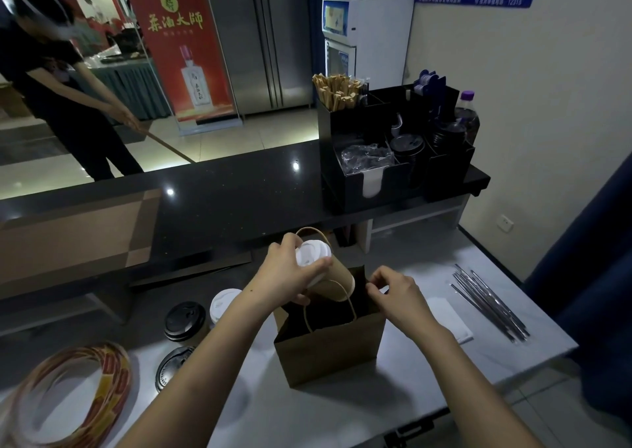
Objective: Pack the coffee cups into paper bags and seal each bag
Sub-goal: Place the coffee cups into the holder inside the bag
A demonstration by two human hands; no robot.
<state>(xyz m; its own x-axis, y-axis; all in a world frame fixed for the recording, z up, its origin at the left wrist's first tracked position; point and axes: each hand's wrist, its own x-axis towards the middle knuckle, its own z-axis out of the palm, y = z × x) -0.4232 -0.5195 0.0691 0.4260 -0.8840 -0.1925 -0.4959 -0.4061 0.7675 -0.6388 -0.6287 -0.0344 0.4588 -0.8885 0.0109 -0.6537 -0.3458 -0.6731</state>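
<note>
Now left hand is gripping the white-lidded cup round its lid, centre frame, long axis tilting base-first down-right into the open paper bag just below. Right hand is pinching the bag's right rim, holding the mouth wide.

Brown bag, white-lidded cup
</note>
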